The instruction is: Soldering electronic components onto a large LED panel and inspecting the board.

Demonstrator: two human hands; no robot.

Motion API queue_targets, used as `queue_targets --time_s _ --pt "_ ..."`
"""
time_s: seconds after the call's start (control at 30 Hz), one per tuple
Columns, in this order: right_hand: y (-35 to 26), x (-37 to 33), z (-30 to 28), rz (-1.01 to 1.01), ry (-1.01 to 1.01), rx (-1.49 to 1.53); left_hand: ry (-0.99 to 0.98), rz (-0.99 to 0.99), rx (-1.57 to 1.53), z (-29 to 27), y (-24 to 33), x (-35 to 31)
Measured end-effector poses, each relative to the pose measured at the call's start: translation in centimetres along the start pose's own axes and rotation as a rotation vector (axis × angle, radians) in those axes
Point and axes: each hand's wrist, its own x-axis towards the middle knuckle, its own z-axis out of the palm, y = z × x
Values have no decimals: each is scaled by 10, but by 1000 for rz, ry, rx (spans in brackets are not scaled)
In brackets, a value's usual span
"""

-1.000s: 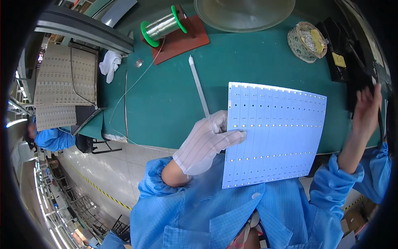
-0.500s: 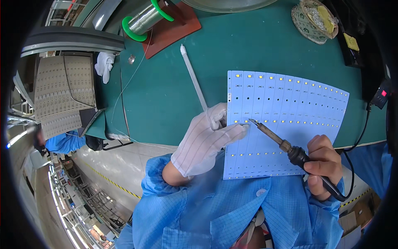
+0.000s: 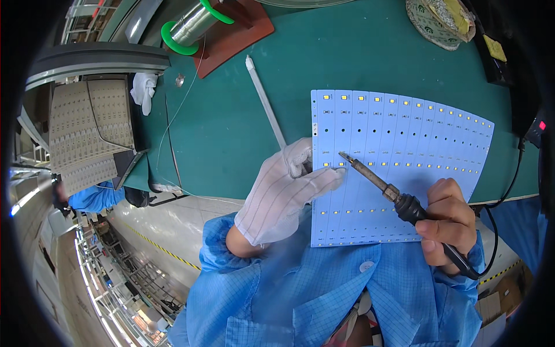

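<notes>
The left hand (image 3: 274,196), in a white cloth glove with thin dark stripes, is bent nearly closed and pinches the left edge of a flat, pale-blue board with rows of tiny yellow squares (image 3: 393,185). One fingertip lies on the front of the board; I cannot tell how the parts behind it sit. The right hand (image 3: 446,225) is bare, and its fingers curl tight around the black handle of a thin soldering iron with a long metal tip (image 3: 407,205).

The board is in front of the person, to the right of the left hand and to the left of most of the right hand. Its narrow strips run up and down, away from the body. The soldering iron leans across them, from low on the right to high on the left. Its tip is just above the gloved fingertip, at the second strip, so the tip is much nearer the left hand than the right hand. I cannot tell if it touches.

Past the board is a green desk (image 3: 219,144). On it, up and left, lie a thin white stick (image 3: 266,101) and a silver wire spool with green rims (image 3: 189,28).
</notes>
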Motion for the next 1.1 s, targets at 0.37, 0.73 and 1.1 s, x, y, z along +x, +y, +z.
queue_targets --time_s 0.37,0.73,1.1 --pt "4 -1 0 0 0 7 -1 -92 -55 1 7 1" --pt "7 -1 1 -47 2 -23 23 -44 -1 4 12 -1" --pt "13 -12 -14 94 87 229 -23 -58 -63 0 4 -2"
